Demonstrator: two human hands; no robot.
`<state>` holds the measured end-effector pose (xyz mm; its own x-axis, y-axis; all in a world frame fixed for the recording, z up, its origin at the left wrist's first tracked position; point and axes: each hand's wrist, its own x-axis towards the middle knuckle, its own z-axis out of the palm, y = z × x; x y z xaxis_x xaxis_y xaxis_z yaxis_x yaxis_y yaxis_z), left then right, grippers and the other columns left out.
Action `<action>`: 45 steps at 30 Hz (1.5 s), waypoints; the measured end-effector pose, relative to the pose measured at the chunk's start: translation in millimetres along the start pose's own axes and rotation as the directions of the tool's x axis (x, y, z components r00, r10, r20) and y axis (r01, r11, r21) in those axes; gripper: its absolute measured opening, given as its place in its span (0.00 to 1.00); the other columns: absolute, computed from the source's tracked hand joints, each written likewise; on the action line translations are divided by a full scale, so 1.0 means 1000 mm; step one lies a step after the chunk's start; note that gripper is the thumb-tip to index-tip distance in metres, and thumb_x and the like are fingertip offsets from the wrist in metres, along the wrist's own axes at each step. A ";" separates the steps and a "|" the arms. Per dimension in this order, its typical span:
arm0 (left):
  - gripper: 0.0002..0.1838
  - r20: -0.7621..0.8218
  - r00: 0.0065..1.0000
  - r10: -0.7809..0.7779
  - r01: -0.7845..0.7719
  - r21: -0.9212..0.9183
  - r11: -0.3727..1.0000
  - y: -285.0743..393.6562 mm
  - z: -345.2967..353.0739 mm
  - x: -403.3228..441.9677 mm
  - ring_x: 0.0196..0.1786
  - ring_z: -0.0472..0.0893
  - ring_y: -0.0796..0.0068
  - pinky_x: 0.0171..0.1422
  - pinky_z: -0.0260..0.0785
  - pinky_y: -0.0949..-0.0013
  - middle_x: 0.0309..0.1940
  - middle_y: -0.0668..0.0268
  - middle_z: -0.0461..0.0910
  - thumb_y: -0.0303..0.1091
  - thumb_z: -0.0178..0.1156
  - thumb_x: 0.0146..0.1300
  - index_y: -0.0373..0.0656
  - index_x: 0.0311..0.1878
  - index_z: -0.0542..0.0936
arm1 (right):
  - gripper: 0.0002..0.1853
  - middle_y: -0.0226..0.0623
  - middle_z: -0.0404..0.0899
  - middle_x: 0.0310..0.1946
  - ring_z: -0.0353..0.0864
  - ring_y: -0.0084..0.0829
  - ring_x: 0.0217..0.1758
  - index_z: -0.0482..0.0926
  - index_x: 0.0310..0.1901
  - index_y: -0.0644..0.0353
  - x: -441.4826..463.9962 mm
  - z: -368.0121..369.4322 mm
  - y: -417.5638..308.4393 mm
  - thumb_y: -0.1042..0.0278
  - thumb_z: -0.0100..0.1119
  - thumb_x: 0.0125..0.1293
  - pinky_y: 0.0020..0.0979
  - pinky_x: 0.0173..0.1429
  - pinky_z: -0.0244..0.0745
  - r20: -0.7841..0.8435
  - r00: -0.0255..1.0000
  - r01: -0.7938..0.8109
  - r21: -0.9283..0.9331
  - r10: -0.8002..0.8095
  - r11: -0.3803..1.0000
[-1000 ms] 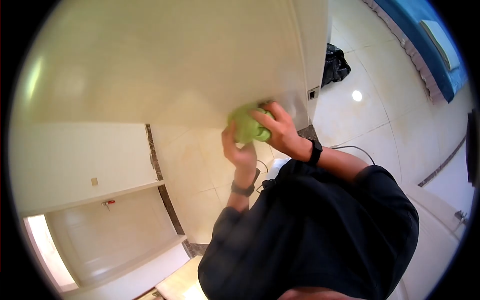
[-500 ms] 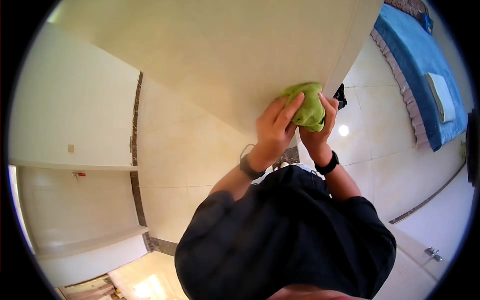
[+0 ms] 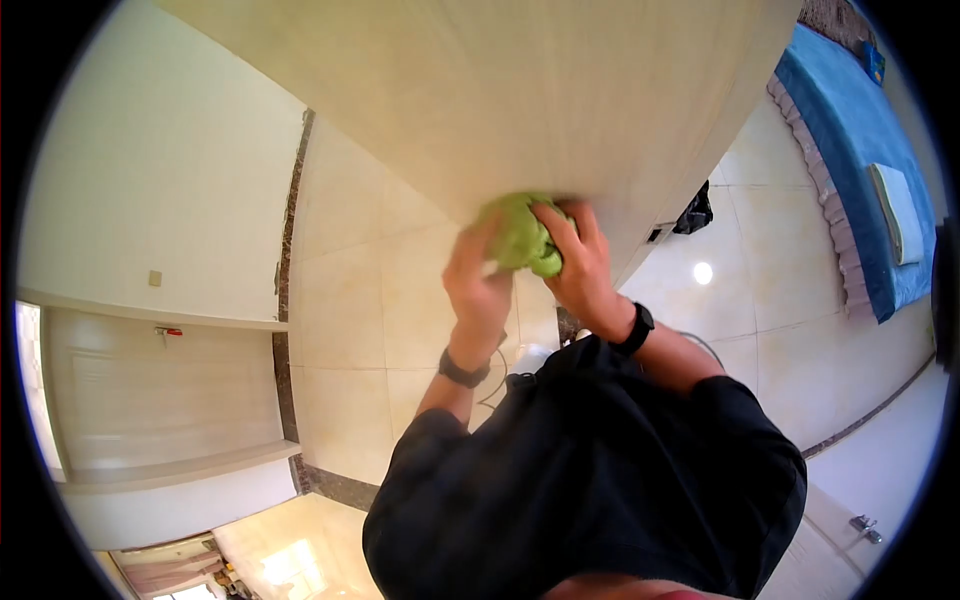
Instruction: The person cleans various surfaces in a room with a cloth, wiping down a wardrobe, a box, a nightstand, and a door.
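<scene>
A crumpled green cloth [image 3: 522,238] is bunched between my two hands, against the pale door panel [image 3: 560,100] in front of me. From the left, my left hand [image 3: 476,278] closes on the cloth, its fingers blurred by motion. On the other side, my right hand [image 3: 585,262] grips the same cloth with its fingers curled over it. A dark band circles each wrist. Part of the cloth is hidden under my fingers.
The door's edge with a latch plate [image 3: 656,236] is just right of my hands. A black plastic bag [image 3: 695,210] lies on the tiled floor [image 3: 340,300] behind it. A blue-covered bed [image 3: 850,130] with a folded white towel [image 3: 897,215] stands at right. Another door [image 3: 170,400] is at left.
Both hands and the green cloth have moved left across the door panel, away from its edge. The latch plate has come into view, and the camera view has shifted slightly.
</scene>
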<state>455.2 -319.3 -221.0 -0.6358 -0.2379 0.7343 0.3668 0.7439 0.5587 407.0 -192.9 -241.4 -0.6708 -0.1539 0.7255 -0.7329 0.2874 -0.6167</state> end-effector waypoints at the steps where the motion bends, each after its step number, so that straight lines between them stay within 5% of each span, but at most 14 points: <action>1: 0.29 -0.070 0.997 0.029 -0.030 -0.011 0.999 0.001 -0.002 0.009 0.42 0.83 0.61 0.45 0.76 0.67 0.43 0.56 0.82 0.11 0.63 0.45 0.41 0.54 0.79 | 0.28 0.42 0.75 0.45 0.78 0.44 0.45 0.77 0.54 0.51 0.017 -0.005 -0.014 0.77 0.66 0.47 0.37 0.43 0.77 0.007 1.000 0.014 0.014 -0.014 1.000; 4: 0.26 -0.225 0.969 0.099 -0.115 -0.058 0.992 0.018 -0.009 0.043 0.44 0.81 0.62 0.49 0.75 0.67 0.43 0.55 0.81 0.09 0.58 0.48 0.31 0.54 0.77 | 0.29 0.41 0.75 0.45 0.78 0.44 0.45 0.77 0.55 0.49 0.056 -0.014 -0.041 0.78 0.64 0.47 0.37 0.41 0.77 -0.033 0.996 0.079 0.052 -0.078 0.995; 9: 0.26 -0.315 0.949 0.018 -0.097 -0.237 0.967 0.018 0.003 0.043 0.45 0.81 0.63 0.52 0.74 0.68 0.43 0.55 0.81 0.09 0.60 0.49 0.33 0.55 0.78 | 0.29 0.41 0.75 0.45 0.79 0.43 0.44 0.77 0.56 0.48 0.056 -0.016 -0.037 0.78 0.64 0.49 0.37 0.40 0.77 -0.071 0.991 0.121 0.055 -0.117 0.991; 12: 0.26 -0.075 0.993 0.092 -0.099 -0.099 0.990 0.002 0.013 0.011 0.46 0.82 0.63 0.50 0.76 0.68 0.43 0.57 0.81 0.11 0.64 0.48 0.38 0.54 0.79 | 0.29 0.41 0.74 0.45 0.78 0.43 0.44 0.77 0.57 0.49 0.018 -0.020 -0.004 0.78 0.65 0.49 0.37 0.40 0.77 0.006 1.000 0.008 0.055 -0.008 0.998; 16: 0.29 0.239 0.970 -0.048 0.065 -0.063 0.996 0.000 0.047 -0.032 0.40 0.84 0.63 0.41 0.77 0.67 0.41 0.59 0.82 0.16 0.69 0.43 0.45 0.53 0.80 | 0.29 0.44 0.74 0.46 0.78 0.46 0.47 0.76 0.56 0.53 -0.051 -0.027 0.059 0.79 0.67 0.47 0.38 0.44 0.77 0.053 0.988 -0.145 0.006 0.144 0.989; 20: 0.30 0.372 0.928 -0.035 0.066 -0.069 0.995 0.007 0.076 -0.036 0.39 0.83 0.60 0.41 0.77 0.65 0.41 0.61 0.82 0.23 0.72 0.43 0.48 0.54 0.79 | 0.28 0.48 0.73 0.44 0.76 0.50 0.45 0.76 0.52 0.60 -0.065 -0.049 0.081 0.81 0.67 0.45 0.39 0.45 0.76 -0.027 0.984 -0.178 -0.062 0.176 0.982; 26: 0.33 0.208 0.942 0.262 -0.205 -0.261 0.943 0.055 0.086 0.023 0.37 0.82 0.63 0.37 0.76 0.66 0.40 0.64 0.81 0.23 0.70 0.44 0.50 0.58 0.78 | 0.32 0.44 0.73 0.47 0.74 0.41 0.50 0.71 0.57 0.64 -0.012 -0.078 0.062 0.78 0.71 0.49 0.37 0.55 0.70 -0.337 0.942 -0.055 -0.134 0.007 0.989; 30: 0.30 0.106 0.948 0.299 -0.267 -0.237 0.934 0.056 0.088 0.028 0.36 0.81 0.67 0.35 0.76 0.67 0.36 0.67 0.79 0.27 0.70 0.45 0.50 0.57 0.78 | 0.35 0.42 0.71 0.49 0.71 0.40 0.53 0.67 0.60 0.63 -0.013 -0.077 0.065 0.77 0.72 0.49 0.37 0.56 0.69 -0.343 0.938 -0.039 -0.259 -0.054 0.965; 32: 0.29 0.177 0.946 0.270 -0.222 -0.249 0.943 0.044 0.085 0.019 0.37 0.81 0.67 0.35 0.76 0.67 0.36 0.68 0.79 0.28 0.69 0.47 0.51 0.57 0.78 | 0.33 0.43 0.70 0.49 0.71 0.40 0.52 0.66 0.60 0.63 -0.027 -0.068 0.072 0.77 0.70 0.52 0.39 0.57 0.68 -0.312 0.950 -0.054 -0.215 -0.017 0.975; 34: 0.27 0.275 0.937 0.214 -0.153 -0.228 0.961 0.029 0.082 0.003 0.37 0.82 0.68 0.34 0.75 0.67 0.38 0.70 0.79 0.30 0.67 0.50 0.51 0.57 0.78 | 0.28 0.40 0.70 0.47 0.70 0.38 0.52 0.68 0.55 0.61 -0.070 -0.053 0.100 0.78 0.69 0.52 0.39 0.57 0.67 -0.380 0.894 -0.224 0.076 0.236 0.971; 36: 0.24 0.236 0.950 0.203 -0.178 -0.122 0.976 0.011 0.078 -0.014 0.35 0.82 0.72 0.35 0.75 0.66 0.36 0.74 0.81 0.32 0.66 0.53 0.54 0.56 0.78 | 0.27 0.39 0.69 0.48 0.70 0.36 0.52 0.68 0.55 0.60 -0.072 -0.034 0.094 0.76 0.69 0.54 0.37 0.58 0.67 -0.360 0.908 -0.219 0.031 0.215 0.975; 38: 0.24 0.349 0.933 0.088 -0.034 -0.158 0.987 -0.005 0.068 -0.025 0.37 0.84 0.72 0.37 0.75 0.69 0.38 0.74 0.82 0.32 0.65 0.54 0.54 0.57 0.77 | 0.26 0.37 0.67 0.48 0.70 0.34 0.52 0.68 0.54 0.59 -0.079 -0.014 0.083 0.74 0.69 0.55 0.36 0.58 0.67 -0.314 0.924 -0.228 0.001 0.217 0.974; 45: 0.27 0.340 0.939 0.047 0.038 -0.240 0.970 -0.051 0.010 -0.034 0.39 0.83 0.70 0.36 0.76 0.68 0.43 0.71 0.82 0.29 0.65 0.55 0.55 0.60 0.75 | 0.28 0.37 0.66 0.51 0.70 0.35 0.55 0.66 0.55 0.60 -0.093 0.035 0.066 0.76 0.69 0.55 0.38 0.60 0.68 -0.163 0.971 -0.183 -0.038 0.175 0.982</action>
<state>451.3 -342.8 -278.8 -0.8109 0.0245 0.5847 0.4948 0.5622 0.6627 417.2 -193.0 -360.3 -0.7608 0.0552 0.6466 -0.5928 0.3465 -0.7270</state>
